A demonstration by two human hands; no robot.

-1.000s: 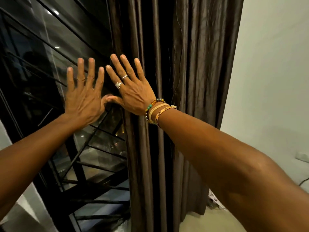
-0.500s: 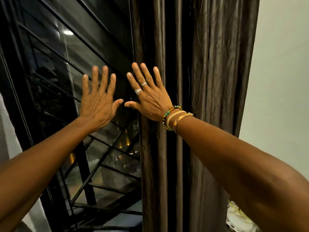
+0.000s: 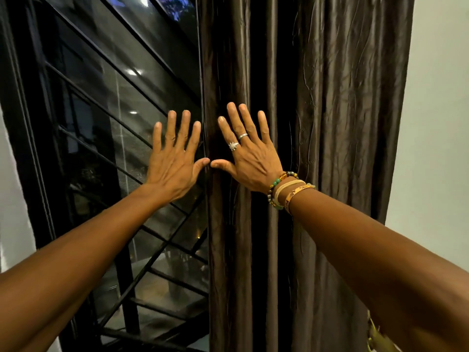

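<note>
Both arms were extended forward and upward. The left hand (image 3: 175, 168) was flat, back toward the camera, with four fingers straight and slightly fanned. It was set against the window (image 3: 114, 102), just beside the left edge of the curtain (image 3: 342, 123). Whether the palm touched the glass cannot be told.

The right hand (image 3: 250, 161) was equally flat and spread, and it lay over the left folds of the curtain. It gripped no fabric. The two thumb tips pointed at each other at the curtain's left edge, nearly touching, with a narrow gap between them.

The curtain hung in gathered vertical folds, dark brown and creased, between the window and the wall (image 3: 439, 148). It ran from the top of the view to the bottom.

Two rings (image 3: 243, 136) sat on the right hand's fingers. Several bracelets (image 3: 284, 191) circled the right wrist. Slanted dark bars (image 3: 101, 107) crossed behind the glass, and the glass reflected ceiling lights.
</note>
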